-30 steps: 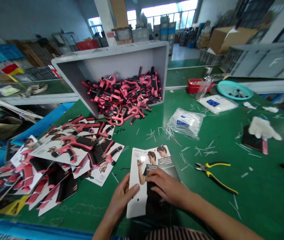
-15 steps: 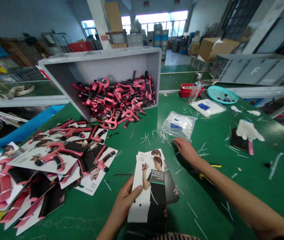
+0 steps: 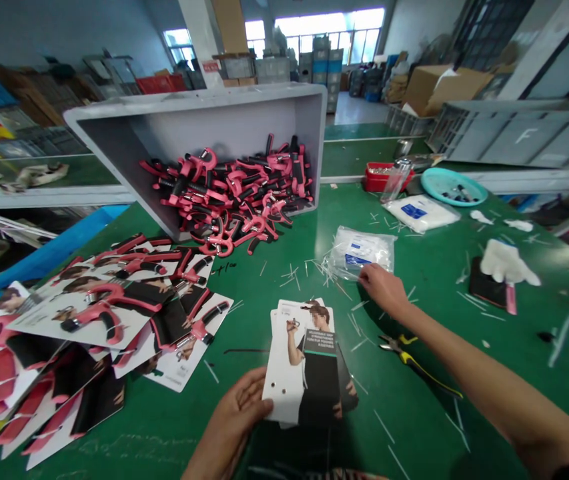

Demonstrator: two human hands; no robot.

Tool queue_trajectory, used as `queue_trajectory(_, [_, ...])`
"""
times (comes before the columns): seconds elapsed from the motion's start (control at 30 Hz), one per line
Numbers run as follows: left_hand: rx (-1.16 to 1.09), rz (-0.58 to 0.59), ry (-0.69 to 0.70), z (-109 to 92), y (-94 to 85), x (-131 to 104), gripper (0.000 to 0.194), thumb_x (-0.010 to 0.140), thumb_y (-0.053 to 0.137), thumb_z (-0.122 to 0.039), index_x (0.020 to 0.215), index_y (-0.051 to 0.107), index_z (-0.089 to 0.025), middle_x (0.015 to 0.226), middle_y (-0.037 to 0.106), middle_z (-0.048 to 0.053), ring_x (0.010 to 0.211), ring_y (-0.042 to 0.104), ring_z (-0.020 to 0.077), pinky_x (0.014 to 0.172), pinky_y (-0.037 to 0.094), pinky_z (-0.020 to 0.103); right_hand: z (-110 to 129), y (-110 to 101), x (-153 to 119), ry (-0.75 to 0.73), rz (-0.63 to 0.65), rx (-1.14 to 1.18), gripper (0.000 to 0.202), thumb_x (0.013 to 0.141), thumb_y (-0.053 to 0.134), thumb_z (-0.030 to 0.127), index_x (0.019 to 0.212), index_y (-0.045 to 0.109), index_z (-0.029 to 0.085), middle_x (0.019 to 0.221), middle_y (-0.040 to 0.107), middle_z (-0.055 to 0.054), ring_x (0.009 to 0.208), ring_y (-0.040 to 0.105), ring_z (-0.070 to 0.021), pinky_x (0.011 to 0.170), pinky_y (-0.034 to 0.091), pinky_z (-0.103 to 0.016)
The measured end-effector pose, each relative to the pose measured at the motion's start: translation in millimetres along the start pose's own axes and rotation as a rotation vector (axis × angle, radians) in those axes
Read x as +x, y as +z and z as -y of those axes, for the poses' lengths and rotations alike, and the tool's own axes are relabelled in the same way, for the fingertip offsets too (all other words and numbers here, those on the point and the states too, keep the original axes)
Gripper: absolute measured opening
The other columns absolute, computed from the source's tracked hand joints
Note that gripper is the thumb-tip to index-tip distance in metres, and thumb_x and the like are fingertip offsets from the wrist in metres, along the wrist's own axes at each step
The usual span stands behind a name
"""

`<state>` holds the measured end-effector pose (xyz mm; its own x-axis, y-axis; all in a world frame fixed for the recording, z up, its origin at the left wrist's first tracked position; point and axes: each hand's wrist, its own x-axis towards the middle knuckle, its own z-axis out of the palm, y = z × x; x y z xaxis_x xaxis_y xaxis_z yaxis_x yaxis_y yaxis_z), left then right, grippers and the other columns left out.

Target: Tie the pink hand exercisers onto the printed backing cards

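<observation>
My left hand (image 3: 237, 417) holds a printed backing card (image 3: 284, 393) by its lower left edge, thumb in front and fingers behind. Two small holes show in the card, and another card (image 3: 349, 387) lies partly hidden under it. At the clear plastic bag (image 3: 379, 250) of white cable ties, my right hand (image 3: 384, 290) has its fingers curled together by the front edge. What they pinch is hidden. Loose white cable ties (image 3: 331, 270) lie beside the bag. Yellow-and-black cutting pliers (image 3: 421, 367) rest below my right forearm.
A tipped grey crate (image 3: 194, 100) holds many pink-and-black hand grips (image 3: 234, 193). Cards with hand grips attached (image 3: 114, 300) are piled at left. Farther right are a second white bag (image 3: 421, 212), a teal tray (image 3: 454, 177), a red box (image 3: 379, 177) and a white glove (image 3: 507, 261).
My right hand has moved slightly right and its fingers have curled in at the bag. My left thumb has slid down to the card's lower edge. More of the pliers now shows.
</observation>
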<state>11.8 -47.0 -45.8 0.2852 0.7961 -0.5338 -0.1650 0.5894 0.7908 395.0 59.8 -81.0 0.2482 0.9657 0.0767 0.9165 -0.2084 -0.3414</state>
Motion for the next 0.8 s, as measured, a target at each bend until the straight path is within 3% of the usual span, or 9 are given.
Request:
queue_trajectory(0.2, [0.19, -0.24, 0.287, -44.1, -13.9, 3.2, 0.051, 0.072, 0.075, -0.041, 0.116, 0.065, -0.017, 0.104, 0.074, 0.008, 0.091, 0.069, 0.0223, 0.079, 0.054, 0.029, -8.8, -27.3, -7.0, -0.001, -0.094, 0.233, 0.019, 0.082, 0.057, 0.033, 0.08, 0.068, 0.018, 0.081, 0.07, -0.005, 0.074, 0.061, -0.0199, 0.07, 0.043, -0.029])
queue_trajectory(0.33, [0.36, -0.143, 0.327, -53.6, -16.2, 15.8, 0.049, 0.073, 0.074, -0.044, 0.112, 0.066, -0.016, 0.085, 0.074, 0.005, 0.062, 0.066, 0.0171, 0.059, 0.053, 0.026, -9.6, -36.8, -8.0, 0.002, -0.197, 0.392, 0.025, 0.08, 0.057, 0.04, 0.08, 0.069, 0.018, 0.079, 0.069, -0.006, 0.071, 0.059, -0.0203, 0.069, 0.042, -0.031])
queue_trajectory(0.43, [0.22, -0.079, 0.251, -43.5, -16.8, 24.2, 0.049, 0.073, 0.075, -0.04, 0.113, 0.064, -0.015, 0.089, 0.074, 0.007, 0.067, 0.067, 0.017, 0.063, 0.054, 0.027, -11.8, -39.3, -8.5, 0.042, -0.218, 0.546, 0.031, 0.078, 0.058, 0.046, 0.086, 0.067, 0.017, 0.076, 0.067, -0.005, 0.06, 0.055, -0.0167, 0.06, 0.041, -0.03])
queue_trajectory(0.57, [-0.025, -0.059, 0.204, -30.8, -16.5, 31.6, 0.043, 0.069, 0.08, -0.032, 0.105, 0.066, -0.014, 0.101, 0.072, 0.008, 0.084, 0.068, 0.0173, 0.078, 0.053, 0.028, -8.0, -39.0, -11.4, 0.059, -0.12, 0.772, 0.041, 0.077, 0.059, 0.051, 0.103, 0.06, 0.019, 0.076, 0.066, -0.002, 0.05, 0.048, -0.0115, 0.049, 0.041, -0.026])
queue_trajectory(0.67, [-0.013, -0.089, 0.242, -28.9, -13.2, 32.3, 0.035, 0.07, 0.079, -0.031, 0.098, 0.068, -0.014, 0.092, 0.073, 0.005, 0.075, 0.066, 0.0139, 0.069, 0.051, 0.023, 7.4, -33.2, -23.0, 0.036, -0.012, 0.882, 0.041, 0.078, 0.06, 0.05, 0.104, 0.061, 0.019, 0.079, 0.065, -0.002, 0.056, 0.053, -0.012, 0.054, 0.046, -0.027])
queue_trajectory(0.8, [0.142, 0.0, 0.279, -31.0, -4.1, 25.5, 0.025, 0.076, 0.073, -0.032, 0.096, 0.07, -0.016, 0.082, 0.073, 0.002, 0.069, 0.063, 0.0122, 0.062, 0.046, 0.019, 43.7, -26.6, -55.3, -0.017, 0.182, 0.924, 0.033, 0.083, 0.06, 0.047, 0.099, 0.063, 0.019, 0.078, 0.064, -0.001, 0.06, 0.056, -0.0136, 0.06, 0.048, -0.029])
